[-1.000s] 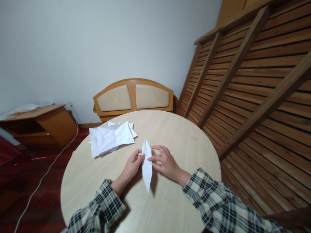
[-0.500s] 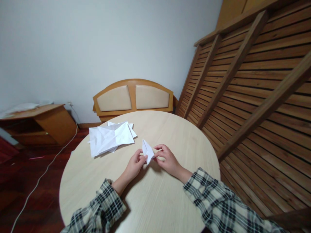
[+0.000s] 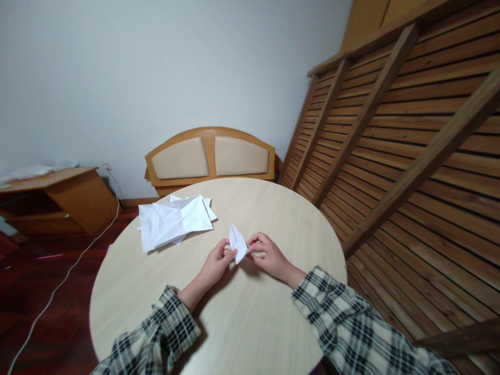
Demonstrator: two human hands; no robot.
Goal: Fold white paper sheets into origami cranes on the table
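Observation:
A small piece of folded white paper (image 3: 237, 244), diamond-shaped with a pointed top, is held between my two hands just over the round table. My left hand (image 3: 217, 263) pinches its left lower side, thumb in front. On the other side, my right hand (image 3: 269, 257) grips the right edge between thumb and fingertips; the exact fingertip contact is partly hidden. A stack of creased white paper sheets (image 3: 174, 221) lies on the table to the far left of my hands.
The round pale wooden table (image 3: 265, 323) fills the middle. Behind it stands a padded headboard (image 3: 211, 153) against the wall. Wooden slatted panels (image 3: 390, 172) lean on the right. At left are a low cabinet (image 3: 84, 203) and a white cable (image 3: 64, 278) on the floor.
The view has shifted slightly, so the surroundings sit a little further left. My hands keep nearly the same hold on the folded paper.

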